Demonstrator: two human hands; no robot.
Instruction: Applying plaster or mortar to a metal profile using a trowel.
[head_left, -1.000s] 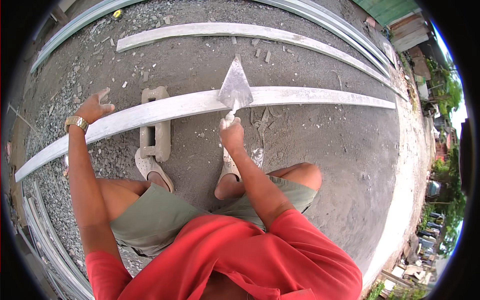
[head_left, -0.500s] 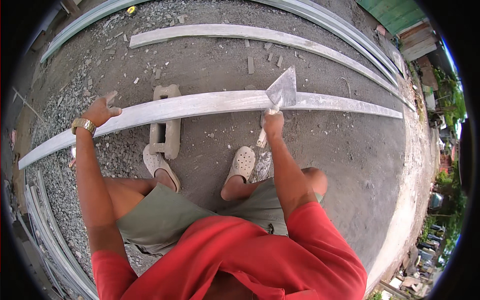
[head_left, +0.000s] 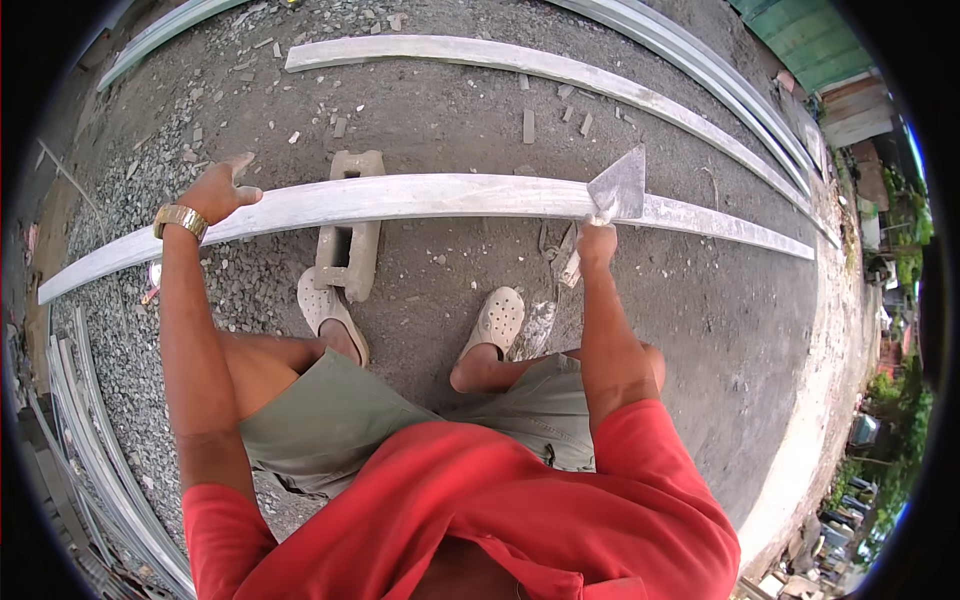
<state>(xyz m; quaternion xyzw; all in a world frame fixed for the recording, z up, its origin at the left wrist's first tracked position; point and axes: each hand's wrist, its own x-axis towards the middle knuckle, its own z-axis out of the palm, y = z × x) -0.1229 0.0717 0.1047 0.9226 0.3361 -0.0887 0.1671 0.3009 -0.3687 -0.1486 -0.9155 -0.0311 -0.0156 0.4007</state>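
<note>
A long whitish-grey beam (head_left: 430, 197) runs across in front of me. Its left part rests over a hollow concrete block (head_left: 364, 240). Near the beam's left part is my left hand (head_left: 218, 193), fingers spread and the thumb against the upper face; it grips nothing. My right hand (head_left: 598, 243) is closed around the handle of a trowel. The triangular metal blade of the trowel (head_left: 622, 184) lies over the beam right of the middle, its pale handle end showing below the hand. A plier-like tool (head_left: 549, 243) lies on the ground beside that hand.
Another whitish beam (head_left: 470, 48) lies farther off, with several metal lengths (head_left: 690, 70) beyond it. More metal lengths (head_left: 90, 430) lie at the left on gravel (head_left: 130, 370). My feet, in beige clogs (head_left: 497, 318), stand close to the block.
My right hand has moved to the right along the beam with the trowel, uncovering the plier-like tool. My left hand stays at about the same part of the beam. The view has shifted slightly.
</note>
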